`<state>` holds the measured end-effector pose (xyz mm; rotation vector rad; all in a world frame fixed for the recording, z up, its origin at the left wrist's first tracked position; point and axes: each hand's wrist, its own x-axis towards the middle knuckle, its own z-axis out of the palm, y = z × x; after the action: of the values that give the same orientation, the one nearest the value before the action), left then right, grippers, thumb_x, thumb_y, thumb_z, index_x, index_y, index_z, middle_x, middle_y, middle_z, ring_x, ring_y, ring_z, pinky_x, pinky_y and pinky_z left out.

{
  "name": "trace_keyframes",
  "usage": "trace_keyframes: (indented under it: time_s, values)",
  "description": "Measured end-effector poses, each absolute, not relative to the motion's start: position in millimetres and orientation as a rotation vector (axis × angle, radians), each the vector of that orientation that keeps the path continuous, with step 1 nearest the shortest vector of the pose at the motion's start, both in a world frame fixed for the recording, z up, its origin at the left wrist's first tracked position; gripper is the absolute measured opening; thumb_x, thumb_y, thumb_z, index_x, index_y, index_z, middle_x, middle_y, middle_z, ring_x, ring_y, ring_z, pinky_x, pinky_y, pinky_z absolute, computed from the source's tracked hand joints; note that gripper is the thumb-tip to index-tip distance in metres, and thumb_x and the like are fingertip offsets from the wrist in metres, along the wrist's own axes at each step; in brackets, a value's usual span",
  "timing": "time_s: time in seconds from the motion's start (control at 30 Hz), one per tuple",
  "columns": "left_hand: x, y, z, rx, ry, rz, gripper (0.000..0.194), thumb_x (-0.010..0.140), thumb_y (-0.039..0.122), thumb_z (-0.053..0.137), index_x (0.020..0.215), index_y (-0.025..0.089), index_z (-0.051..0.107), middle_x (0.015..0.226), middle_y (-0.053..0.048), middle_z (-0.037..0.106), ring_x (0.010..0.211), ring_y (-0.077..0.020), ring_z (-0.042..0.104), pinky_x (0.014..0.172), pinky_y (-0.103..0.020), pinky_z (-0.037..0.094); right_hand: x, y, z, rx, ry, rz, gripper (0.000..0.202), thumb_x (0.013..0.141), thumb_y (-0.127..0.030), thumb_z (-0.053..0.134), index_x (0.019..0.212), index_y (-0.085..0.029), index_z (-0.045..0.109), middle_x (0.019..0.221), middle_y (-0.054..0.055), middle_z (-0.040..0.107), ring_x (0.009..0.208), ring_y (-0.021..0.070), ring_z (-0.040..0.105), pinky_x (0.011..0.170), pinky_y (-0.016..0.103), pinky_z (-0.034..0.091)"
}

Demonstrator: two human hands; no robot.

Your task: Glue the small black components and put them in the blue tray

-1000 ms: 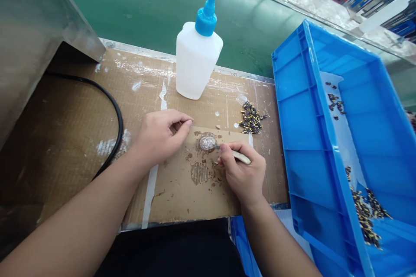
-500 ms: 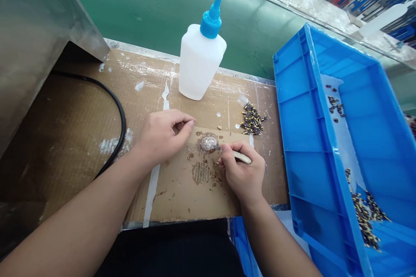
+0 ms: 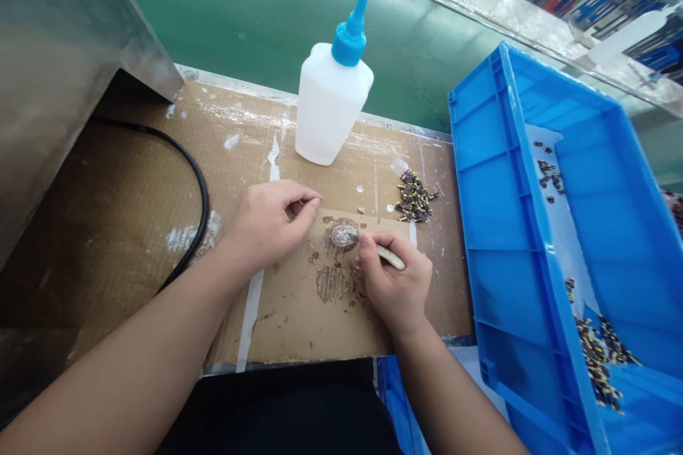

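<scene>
My right hand (image 3: pixel 398 281) grips a slim tool with a pale handle (image 3: pixel 391 258) like a pen. Its grey metal tip reaches into a shiny, clear, glue-like blob (image 3: pixel 341 234) on the cardboard. Just left of the blob is my left hand (image 3: pixel 274 219), thumb and forefinger pinched together; anything between them is too small to make out. Below the blob, a worn patch (image 3: pixel 331 284) exposes the cardboard's ridges. A pile of small dark parts with yellow ends (image 3: pixel 415 197) lies to the right, beyond my right hand.
A white squeeze bottle (image 3: pixel 334 103) with a blue nozzle stands behind the hands. On the right, a large blue crate (image 3: pixel 501 227) holds more small dark parts. A black cable (image 3: pixel 201 192) curves on the left beside a metal housing (image 3: pixel 58 50). Behind runs a green surface (image 3: pixel 224 14).
The tool's tip has turned and now shows wider at the blob's right edge, and my right hand has shifted slightly left. My left hand keeps its pinch.
</scene>
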<state>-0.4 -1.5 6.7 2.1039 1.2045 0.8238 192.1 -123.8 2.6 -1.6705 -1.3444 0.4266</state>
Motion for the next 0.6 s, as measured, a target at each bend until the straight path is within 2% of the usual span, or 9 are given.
trace_keyframes:
  time_s: [0.23,0.33,0.4,0.5,0.6]
  values:
    - [-0.5,-1.2,7.4,2.089,1.183,0.819,0.021,0.097,0.030,0.064,0.095,0.021,0.083,0.089,-0.003,0.082,0.072,-0.0185,0.069,0.072,-0.033,0.053,191.3,-127.2,5.0,-1.665,-1.339,0.416,0.019,0.101,-0.031,0.072,0.084,-0.022,0.072,0.066,-0.003,0.071,0.055,0.0141,0.065,0.056,0.026,0.051]
    - [-0.7,-0.9,7.2,2.090,1.184,0.825,0.021,0.096,0.030,0.064,0.095,0.021,0.083,0.088,-0.003,0.082,0.072,-0.0182,0.069,0.072,-0.033,0.053,193.2,-129.5,4.2,-1.613,-1.382,0.385,0.007,0.100,-0.029,0.073,0.100,-0.023,0.075,0.072,-0.002,0.073,0.056,0.0139,0.067,0.055,0.025,0.053]
    - [-0.8,-0.6,6.8,2.091,1.185,0.827,0.021,0.096,0.030,0.064,0.095,0.021,0.083,0.088,-0.003,0.082,0.072,-0.0182,0.069,0.071,-0.033,0.052,196.4,-131.3,4.0,-1.576,-1.447,0.343,0.011,0.099,-0.028,0.075,0.110,-0.024,0.075,0.082,0.000,0.076,0.064,0.0157,0.072,0.060,0.027,0.058]
    - [-0.8,-0.4,6.2,2.086,1.172,0.827,0.021,0.096,0.031,0.064,0.095,0.021,0.083,0.089,-0.003,0.083,0.072,-0.0180,0.069,0.071,-0.033,0.052,201.3,-134.2,5.4,-1.492,-1.635,0.258,0.014,0.099,-0.021,0.076,0.113,-0.025,0.075,0.099,0.005,0.080,0.086,0.0206,0.077,0.078,0.033,0.065]
    - [-0.7,-0.7,6.1,2.080,1.170,0.833,0.021,0.096,0.031,0.064,0.095,0.021,0.083,0.089,-0.003,0.083,0.072,-0.0178,0.070,0.071,-0.033,0.053,201.7,-136.1,7.6,-1.396,-1.752,0.180,0.025,0.098,-0.011,0.074,0.118,-0.026,0.074,0.103,0.006,0.078,0.090,0.0207,0.076,0.081,0.035,0.066]
